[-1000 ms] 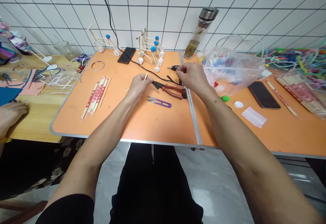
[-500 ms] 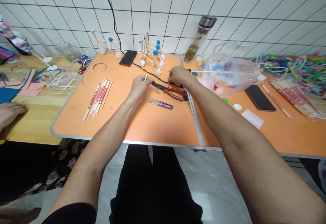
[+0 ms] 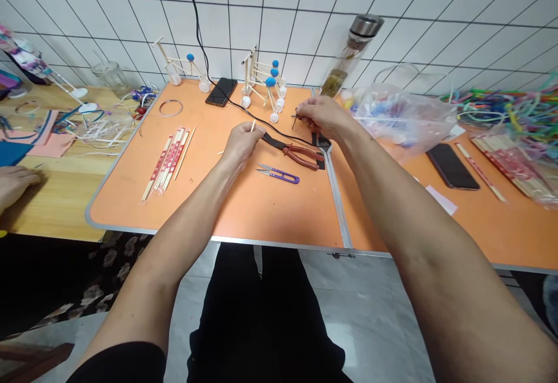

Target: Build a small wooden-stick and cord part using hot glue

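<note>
My left hand (image 3: 241,142) is closed in a pinch on a short wooden stick (image 3: 253,125) just above the orange table (image 3: 244,214). My right hand (image 3: 323,117) is closed round a small dark corded tool (image 3: 298,119), whose thin tip points left towards the stick. A gap remains between the tip and the stick. Red-handled pliers (image 3: 300,155) lie on the table between my hands, with purple thread snips (image 3: 279,174) just in front of them. The tool's black cord (image 3: 244,111) runs back up the tiled wall.
Wrapped chopsticks (image 3: 168,162) lie to the left, near a wire ring (image 3: 170,107). At the back stand stick models with blue balls (image 3: 264,83), a phone (image 3: 221,91) and a glass bottle (image 3: 351,54). A plastic bag (image 3: 401,118) and second phone (image 3: 451,165) lie right. Another person's hand (image 3: 15,182) rests far left.
My right hand has drawn the dark tool a little left and nearer, closer to the stick. My left hand has kept its pinch and hardly moved. The camera has shifted slightly.
</note>
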The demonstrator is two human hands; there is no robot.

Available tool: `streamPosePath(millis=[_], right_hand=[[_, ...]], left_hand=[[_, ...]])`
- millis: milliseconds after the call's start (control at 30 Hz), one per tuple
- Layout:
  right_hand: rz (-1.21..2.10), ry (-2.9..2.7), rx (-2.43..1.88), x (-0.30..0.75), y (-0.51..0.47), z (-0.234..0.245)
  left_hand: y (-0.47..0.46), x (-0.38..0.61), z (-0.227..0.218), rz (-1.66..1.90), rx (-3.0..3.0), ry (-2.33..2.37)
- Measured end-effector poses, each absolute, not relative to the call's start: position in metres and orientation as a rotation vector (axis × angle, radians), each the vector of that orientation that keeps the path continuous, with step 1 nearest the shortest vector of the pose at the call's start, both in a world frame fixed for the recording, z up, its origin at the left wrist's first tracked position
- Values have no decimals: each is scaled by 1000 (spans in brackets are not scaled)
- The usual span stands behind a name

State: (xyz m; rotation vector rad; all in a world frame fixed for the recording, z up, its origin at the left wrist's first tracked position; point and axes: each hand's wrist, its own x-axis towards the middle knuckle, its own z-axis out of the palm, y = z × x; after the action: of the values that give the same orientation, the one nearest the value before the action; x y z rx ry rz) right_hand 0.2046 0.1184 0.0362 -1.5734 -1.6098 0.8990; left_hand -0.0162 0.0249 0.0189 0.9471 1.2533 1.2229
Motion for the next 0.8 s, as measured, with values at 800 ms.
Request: streamPosePath(millis=[800], right_hand=[[550, -2214, -1402, 207, 36, 18]], left_hand=[[38, -43, 29, 1270, 878, 1322]])
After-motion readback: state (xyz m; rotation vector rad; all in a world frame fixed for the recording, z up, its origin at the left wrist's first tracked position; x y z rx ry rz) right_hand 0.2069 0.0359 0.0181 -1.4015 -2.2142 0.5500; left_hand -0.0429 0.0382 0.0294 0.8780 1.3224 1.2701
